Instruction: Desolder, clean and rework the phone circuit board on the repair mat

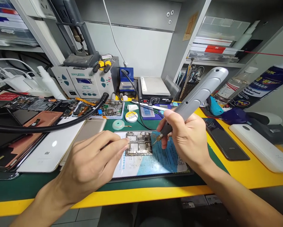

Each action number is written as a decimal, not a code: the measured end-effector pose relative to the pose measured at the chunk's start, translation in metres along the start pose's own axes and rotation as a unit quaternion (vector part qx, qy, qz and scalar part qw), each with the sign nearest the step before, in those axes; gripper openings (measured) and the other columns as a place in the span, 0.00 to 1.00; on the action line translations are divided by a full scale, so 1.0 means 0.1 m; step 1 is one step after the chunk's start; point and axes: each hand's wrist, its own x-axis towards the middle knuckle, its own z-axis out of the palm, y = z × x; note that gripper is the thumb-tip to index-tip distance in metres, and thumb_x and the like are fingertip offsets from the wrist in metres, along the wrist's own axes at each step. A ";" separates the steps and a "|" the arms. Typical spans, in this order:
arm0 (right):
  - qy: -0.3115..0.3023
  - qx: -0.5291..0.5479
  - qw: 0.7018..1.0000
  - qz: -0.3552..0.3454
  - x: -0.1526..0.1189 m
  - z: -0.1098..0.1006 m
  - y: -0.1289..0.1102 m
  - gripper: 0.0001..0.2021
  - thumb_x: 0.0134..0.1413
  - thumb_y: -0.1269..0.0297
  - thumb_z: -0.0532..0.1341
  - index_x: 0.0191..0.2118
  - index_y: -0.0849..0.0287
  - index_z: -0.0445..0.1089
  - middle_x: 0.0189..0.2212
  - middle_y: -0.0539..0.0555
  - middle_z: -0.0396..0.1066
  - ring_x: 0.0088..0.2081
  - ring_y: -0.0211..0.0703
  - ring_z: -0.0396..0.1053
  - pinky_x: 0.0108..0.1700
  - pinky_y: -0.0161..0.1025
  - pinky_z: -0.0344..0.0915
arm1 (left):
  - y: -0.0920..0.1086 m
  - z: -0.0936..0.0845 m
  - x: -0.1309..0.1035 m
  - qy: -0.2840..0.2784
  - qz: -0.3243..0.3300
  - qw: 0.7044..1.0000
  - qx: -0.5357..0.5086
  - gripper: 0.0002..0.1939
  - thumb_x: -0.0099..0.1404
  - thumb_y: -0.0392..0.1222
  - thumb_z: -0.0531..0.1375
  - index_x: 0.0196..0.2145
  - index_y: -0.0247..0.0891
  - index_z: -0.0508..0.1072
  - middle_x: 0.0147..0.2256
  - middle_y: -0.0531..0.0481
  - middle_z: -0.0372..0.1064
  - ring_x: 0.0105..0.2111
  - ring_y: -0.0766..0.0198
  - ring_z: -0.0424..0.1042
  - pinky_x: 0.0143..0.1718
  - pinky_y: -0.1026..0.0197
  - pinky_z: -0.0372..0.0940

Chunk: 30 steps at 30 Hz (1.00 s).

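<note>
A phone logic board (139, 148) lies on a white and blue printed work pad (148, 165) in front of me. My left hand (94, 157) is closed in a pinch at the board's left edge. Thin tweezers seem to reach from its fingertips over the board; the fingers hide most of them. My right hand (186, 135) grips a grey pen-shaped grinding tool (198, 91), slanted with its rear end up to the right. The tool's thin metal tip points down just right of the board, apparently apart from it.
A hot air station (84, 82) stands at the back left, its black hose (49, 128) curving across phones and parts. Behind the pad are a round tin (131, 116) and a solder wick spool (118, 125). A dark phone (226, 138) and white device (259, 148) lie right.
</note>
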 end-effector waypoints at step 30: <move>-0.069 0.051 0.994 -0.065 -0.04 0.06 0.11 0.23 0.68 0.62 0.70 0.21 0.54 0.65 0.17 0.46 0.68 0.14 0.34 0.65 0.14 0.32 0.62 | 0.02 -0.08 -0.02 -0.127 0.013 0.991 -0.050 0.19 0.76 0.25 0.62 0.60 0.39 0.79 0.50 0.42 0.76 0.44 0.57 0.78 0.40 0.58 0.69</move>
